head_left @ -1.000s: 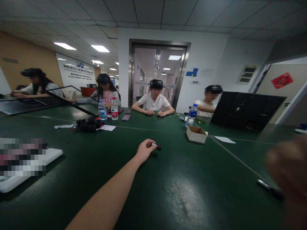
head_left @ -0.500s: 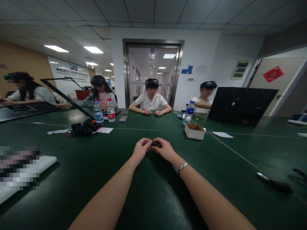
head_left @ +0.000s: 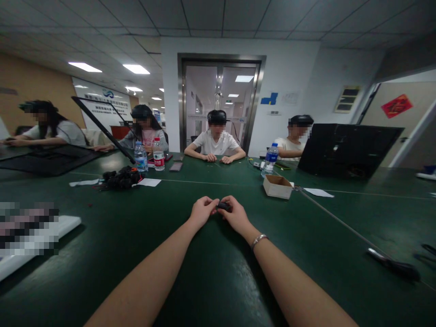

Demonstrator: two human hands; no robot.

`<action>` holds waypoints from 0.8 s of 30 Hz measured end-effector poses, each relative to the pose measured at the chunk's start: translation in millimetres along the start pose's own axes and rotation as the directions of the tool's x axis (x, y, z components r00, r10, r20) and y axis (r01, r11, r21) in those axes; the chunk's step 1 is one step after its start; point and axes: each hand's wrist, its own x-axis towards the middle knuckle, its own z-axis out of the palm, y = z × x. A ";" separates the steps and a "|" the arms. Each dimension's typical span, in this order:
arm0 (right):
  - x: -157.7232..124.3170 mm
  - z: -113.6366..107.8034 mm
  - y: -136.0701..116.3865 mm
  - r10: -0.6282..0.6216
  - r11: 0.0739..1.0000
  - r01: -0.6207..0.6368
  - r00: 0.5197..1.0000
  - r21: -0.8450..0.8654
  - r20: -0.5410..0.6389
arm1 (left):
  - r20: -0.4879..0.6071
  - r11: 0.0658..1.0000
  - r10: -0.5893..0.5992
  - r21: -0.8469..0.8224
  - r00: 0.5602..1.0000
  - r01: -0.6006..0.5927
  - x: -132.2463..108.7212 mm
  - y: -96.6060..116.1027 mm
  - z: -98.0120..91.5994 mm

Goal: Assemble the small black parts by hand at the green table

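Observation:
Over the middle of the dark green table [head_left: 143,218], my right hand [head_left: 235,212] is closed on a small black object [head_left: 224,206], held between thumb and fingers. My left hand [head_left: 203,210] is at the left end of that object, its thumb and fingers pinched together. Whatever lies between the left fingertips is too small to make out. The two hands nearly touch. A silver bracelet [head_left: 259,240] circles my right wrist. Beyond my right hand stands an open cardboard box [head_left: 277,190].
Several people with headsets sit across the table. Bottles [head_left: 158,156] stand at the back, beside a black cable bundle [head_left: 121,178]. A black monitor [head_left: 347,150] is at the back right. A black-handled tool [head_left: 395,265] lies at the right. A white object [head_left: 64,227] is at the left.
The view has shifted slightly. The fingertips of my two hands have moved a little, and more of the black object shows in my right hand.

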 end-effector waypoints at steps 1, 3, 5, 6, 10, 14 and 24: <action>0.5 -0.4 0.4 0.007 1.000 -0.007 1.000 0.015 -0.001 | 0.004 1.000 0.013 -0.001 1.000 -0.013 -1.3 1.1 -0.1; 1.4 -1.3 -0.3 0.023 0.999 -0.023 1.000 0.034 0.003 | 0.027 0.999 0.045 -0.023 0.999 -0.044 -5.0 4.3 -0.9; 2.2 -2.4 -2.8 0.043 0.999 -0.044 0.999 0.033 0.012 | 0.058 0.996 0.079 -0.047 0.995 -0.076 -8.6 7.7 -2.4; 2.4 -2.9 -4.4 0.051 0.998 -0.052 0.999 0.028 0.019 | 0.073 0.995 0.090 -0.056 0.993 -0.086 -9.9 9.2 -3.2; 2.5 -4.8 -9.5 0.069 0.997 -0.070 0.997 0.018 0.037 | 0.081 0.990 0.067 -0.133 0.995 -0.055 -9.9 11.3 -5.9; 1.9 -5.5 -10.5 0.073 0.997 -0.074 0.996 0.011 0.049 | 0.023 0.979 -0.075 -0.190 0.997 0.078 -3.9 7.6 -5.3; 0.9 -6.7 -10.8 0.048 0.999 -0.046 0.997 -0.025 0.063 | 0.087 0.991 0.066 -0.122 0.994 -0.055 -10.4 11.9 -6.0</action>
